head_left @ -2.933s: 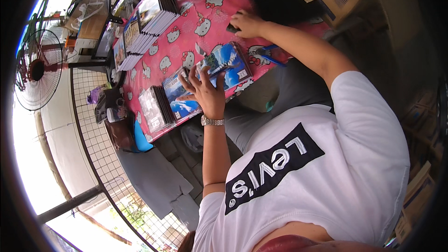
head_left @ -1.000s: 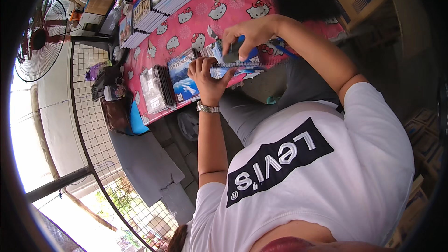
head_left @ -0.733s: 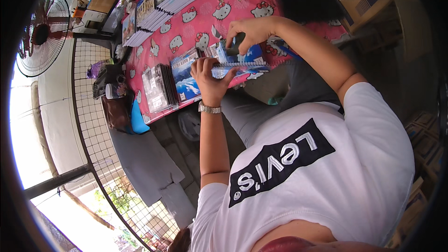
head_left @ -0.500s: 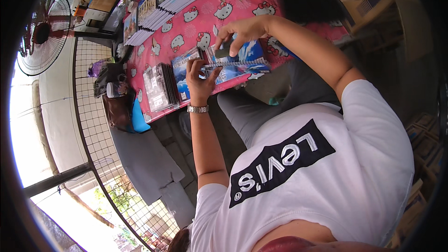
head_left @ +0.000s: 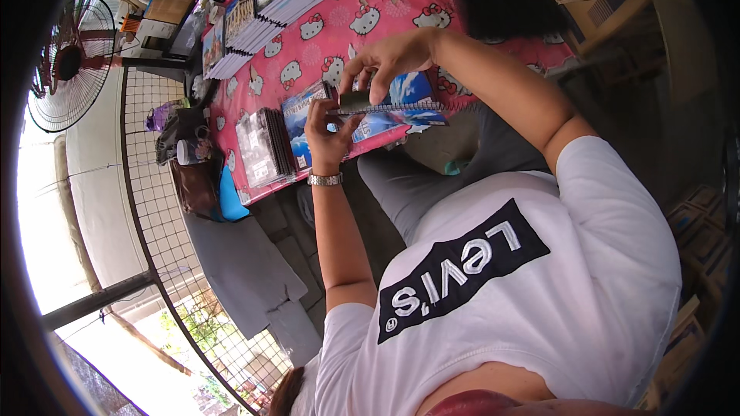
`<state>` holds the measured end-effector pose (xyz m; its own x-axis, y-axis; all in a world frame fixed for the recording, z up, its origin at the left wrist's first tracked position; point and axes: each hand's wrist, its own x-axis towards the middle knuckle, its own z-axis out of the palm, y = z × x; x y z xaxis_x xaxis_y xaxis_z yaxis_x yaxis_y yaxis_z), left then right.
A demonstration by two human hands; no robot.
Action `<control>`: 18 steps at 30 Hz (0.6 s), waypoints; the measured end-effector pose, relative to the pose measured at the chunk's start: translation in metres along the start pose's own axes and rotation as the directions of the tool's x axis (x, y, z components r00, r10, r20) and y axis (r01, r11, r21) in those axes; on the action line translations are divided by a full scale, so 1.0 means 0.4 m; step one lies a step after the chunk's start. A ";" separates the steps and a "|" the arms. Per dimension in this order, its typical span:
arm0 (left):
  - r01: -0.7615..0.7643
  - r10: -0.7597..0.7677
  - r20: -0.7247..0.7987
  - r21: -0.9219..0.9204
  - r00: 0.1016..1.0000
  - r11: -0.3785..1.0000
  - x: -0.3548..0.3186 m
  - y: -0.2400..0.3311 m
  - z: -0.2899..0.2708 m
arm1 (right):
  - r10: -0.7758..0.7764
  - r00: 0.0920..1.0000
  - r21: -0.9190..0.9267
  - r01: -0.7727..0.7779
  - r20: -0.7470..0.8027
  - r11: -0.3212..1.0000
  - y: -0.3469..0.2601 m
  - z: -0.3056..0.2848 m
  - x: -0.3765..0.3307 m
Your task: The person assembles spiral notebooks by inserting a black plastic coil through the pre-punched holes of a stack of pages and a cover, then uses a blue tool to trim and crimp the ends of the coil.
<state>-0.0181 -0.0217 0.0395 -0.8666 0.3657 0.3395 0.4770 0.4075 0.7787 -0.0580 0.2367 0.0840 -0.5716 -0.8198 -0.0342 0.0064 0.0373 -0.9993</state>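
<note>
A blue picture-covered notebook (head_left: pixel 411 88) lies at the table's near edge, a dark spiral coil (head_left: pixel 424 106) running along its spine and sticking out past the right end. My left hand (head_left: pixel 327 137) pinches the notebook at the left end of the spine. Above it my right hand (head_left: pixel 395 55) is bent down over the spine, thumb and fingers on a dark, flat, block-like piece (head_left: pixel 354 101) that lies along the coil. What the piece is cannot be made out. To the left, another blue-covered booklet (head_left: pixel 297 119) lies partly behind my left hand.
A stack of dark-coiled notebooks in clear wrap (head_left: pixel 262 146) stands at the near left of the pink patterned table cover (head_left: pixel 362 19). Tall notebook stacks (head_left: pixel 258 19) rise at the back left. A pile of black coils (head_left: pixel 505 0) lies far right. A fan (head_left: pixel 71 62) stands left.
The coil now juts out beyond the spine's right end, where it ended near the cover before. My right hand and the dark piece have shifted slightly left. My left hand stays nearly in place.
</note>
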 end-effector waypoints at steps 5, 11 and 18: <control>0.013 -0.013 0.004 -0.043 1.000 0.999 0.004 -0.002 0.005 | -0.055 0.997 0.335 0.035 0.050 0.942 0.021 0.001 0.009; 0.054 -0.057 -0.022 -0.121 0.998 0.991 -0.008 -0.019 0.010 | -0.028 0.999 -0.164 0.023 -0.032 0.986 0.001 0.000 0.019; 0.124 -0.137 -0.163 -0.086 0.977 0.989 -0.013 0.003 0.023 | -0.016 0.630 -0.597 -0.726 -0.776 0.341 0.181 -0.155 -0.051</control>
<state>-0.0116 -0.0153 0.0338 -0.9358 0.1657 0.3112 0.3516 0.3759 0.8574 -0.0968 0.2913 0.0132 -0.9972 -0.0739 0.0064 -0.0723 0.9492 -0.3064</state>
